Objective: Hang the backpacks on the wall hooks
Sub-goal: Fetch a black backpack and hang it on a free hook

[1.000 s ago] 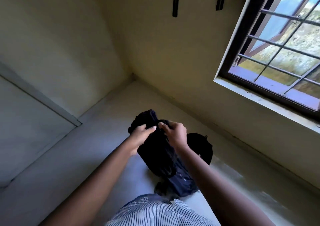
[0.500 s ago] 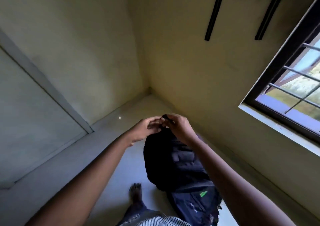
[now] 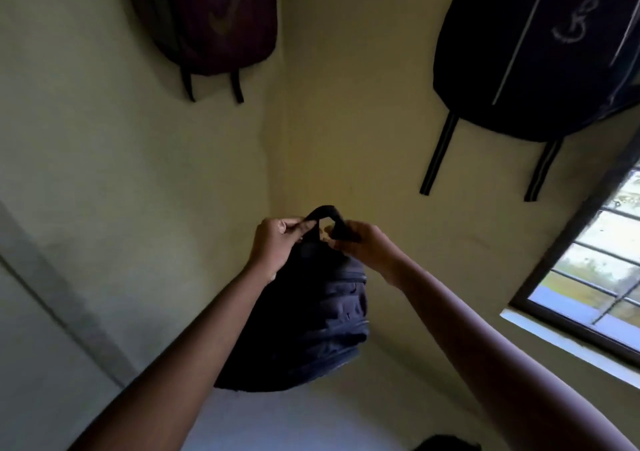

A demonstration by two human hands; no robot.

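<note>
A dark navy backpack (image 3: 311, 329) hangs in the air in front of the room's corner, held by its top loop handle (image 3: 327, 213). My left hand (image 3: 277, 243) pinches the left end of that loop and my right hand (image 3: 363, 246) grips the right end. A maroon backpack (image 3: 214, 18) hangs high on the left wall. A black backpack with white lettering (image 3: 540, 49) hangs high on the right wall, its straps dangling. No hooks are visible; the tops of the hung bags are out of frame.
A barred window (image 3: 595, 277) with a white sill is set in the right wall. A grey door or panel (image 3: 41, 346) is on the left wall. Another dark object (image 3: 446, 443) lies on the pale floor at the bottom edge.
Both hands have lifted the navy backpack off the floor up toward the corner. The view has tilted upward, bringing the two hung backpacks into sight.
</note>
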